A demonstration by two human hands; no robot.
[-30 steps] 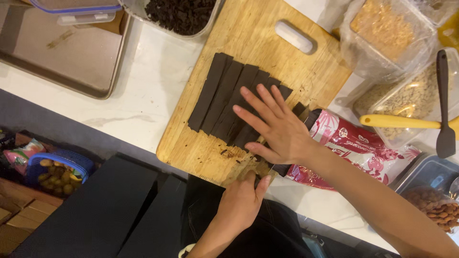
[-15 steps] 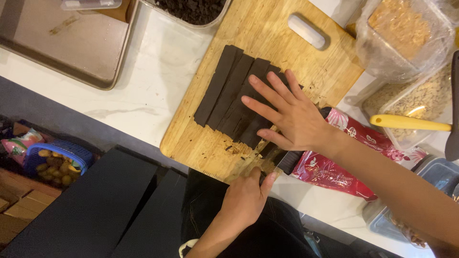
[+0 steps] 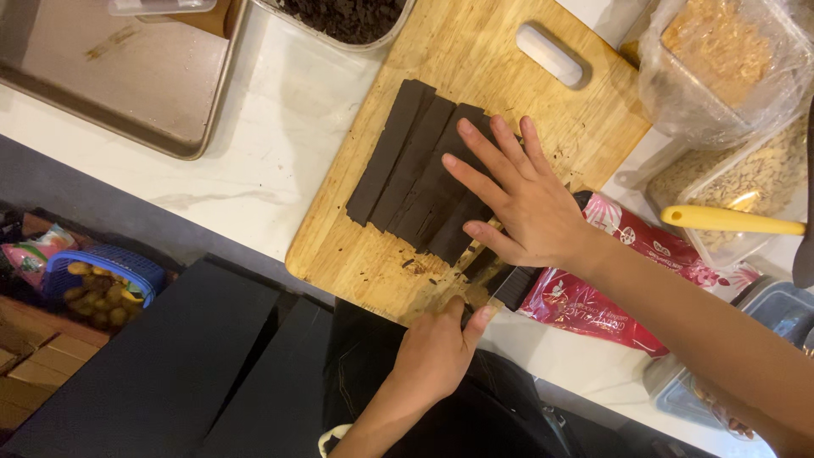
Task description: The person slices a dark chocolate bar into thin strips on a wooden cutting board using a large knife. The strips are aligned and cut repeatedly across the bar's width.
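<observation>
Flat hand (image 3: 526,208) on dark chocolate slabs (image 3: 420,174): fingers drawn closer together than before. Near hand (image 3: 437,352) shifted slightly right along wooden cutting board (image 3: 475,93) near edge.

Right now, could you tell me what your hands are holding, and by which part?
The left hand grips a knife by its handle; the right hand holds nothing, resting flat on the chocolate slabs.

Even indoor light, sharp focus, soft shadows, dim lower left corner

Matt dark chocolate slabs (image 3: 420,174), grained wooden board (image 3: 475,64), brushed metal tray (image 3: 127,76)
</observation>
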